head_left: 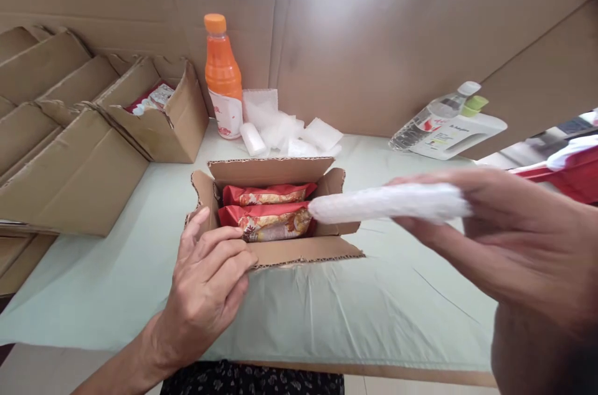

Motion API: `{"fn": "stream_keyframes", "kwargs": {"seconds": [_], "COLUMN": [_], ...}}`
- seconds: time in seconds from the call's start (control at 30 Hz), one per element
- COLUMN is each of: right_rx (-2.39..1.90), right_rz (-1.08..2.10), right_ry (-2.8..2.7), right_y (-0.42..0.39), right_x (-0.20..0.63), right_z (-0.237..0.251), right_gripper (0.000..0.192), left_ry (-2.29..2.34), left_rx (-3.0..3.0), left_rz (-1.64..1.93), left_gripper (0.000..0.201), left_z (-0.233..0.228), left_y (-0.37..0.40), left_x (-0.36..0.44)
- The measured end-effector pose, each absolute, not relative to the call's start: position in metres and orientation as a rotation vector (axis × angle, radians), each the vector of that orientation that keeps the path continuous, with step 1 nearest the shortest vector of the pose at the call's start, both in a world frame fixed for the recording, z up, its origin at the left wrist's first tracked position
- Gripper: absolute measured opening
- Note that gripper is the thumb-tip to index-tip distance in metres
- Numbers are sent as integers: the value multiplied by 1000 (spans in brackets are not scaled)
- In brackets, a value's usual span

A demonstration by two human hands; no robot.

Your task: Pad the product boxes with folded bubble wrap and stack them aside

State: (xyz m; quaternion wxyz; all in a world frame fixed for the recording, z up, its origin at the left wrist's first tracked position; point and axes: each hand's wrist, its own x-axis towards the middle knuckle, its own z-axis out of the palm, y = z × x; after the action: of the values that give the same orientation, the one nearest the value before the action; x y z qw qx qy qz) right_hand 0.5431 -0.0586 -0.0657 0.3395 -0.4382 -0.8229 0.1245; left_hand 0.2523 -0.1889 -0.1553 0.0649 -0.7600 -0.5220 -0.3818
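An open cardboard box (299,252) stands in the middle of the table with its flaps spread outward. Two red food packets (275,223) lie side by side inside it. My left hand (205,283) grips the box at its near left corner, fingers bent over the flaps. Held between the thumb and fingers of my right hand (509,233) is a flat white bubble-wrap bundle (387,202), slightly blurred. Its left end hangs above the right side of the box and overlaps the packets in view. What the wrap contains cannot be seen.
Behind the box lie several white bubble-wrap pieces (284,127) beside an orange drink bottle (223,77). Open cardboard boxes (75,177) crowd the left side, one holding a red packet (156,99). A clear bottle (434,114) leans on a white jug (460,136) at back right.
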Motion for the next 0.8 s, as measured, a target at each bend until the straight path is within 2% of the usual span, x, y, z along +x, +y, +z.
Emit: {"fn": "stream_keyframes", "kwargs": {"seconds": [0.1,0.23,0.37,0.6,0.8], "right_rx": [-889,-726,-745,-815,-789], "right_rz": [249,71,5,120,474], "right_ry": [-2595,-3013,-3296,-3409,-3221], "right_y": [-44,-37,-34,-24,-25], "right_x": [510,467,436,411,442], "right_z": [-56,-70,-95,-115,-90], "right_gripper": [20,12,18,27,28], "left_ry": [-1593,-1591,-1590,-1589,-1598], "left_rx": [-2291,-2291,-2278,-2279,-2229], "left_rz": [-1191,-1223,-1260,-1283,-1331], "left_gripper": [25,23,22,20,29], "left_z": [-159,-162,-163,-164,-163], "left_y": [-197,-195,-191,-187,-191], "left_x": [253,252,252,252,253]}}
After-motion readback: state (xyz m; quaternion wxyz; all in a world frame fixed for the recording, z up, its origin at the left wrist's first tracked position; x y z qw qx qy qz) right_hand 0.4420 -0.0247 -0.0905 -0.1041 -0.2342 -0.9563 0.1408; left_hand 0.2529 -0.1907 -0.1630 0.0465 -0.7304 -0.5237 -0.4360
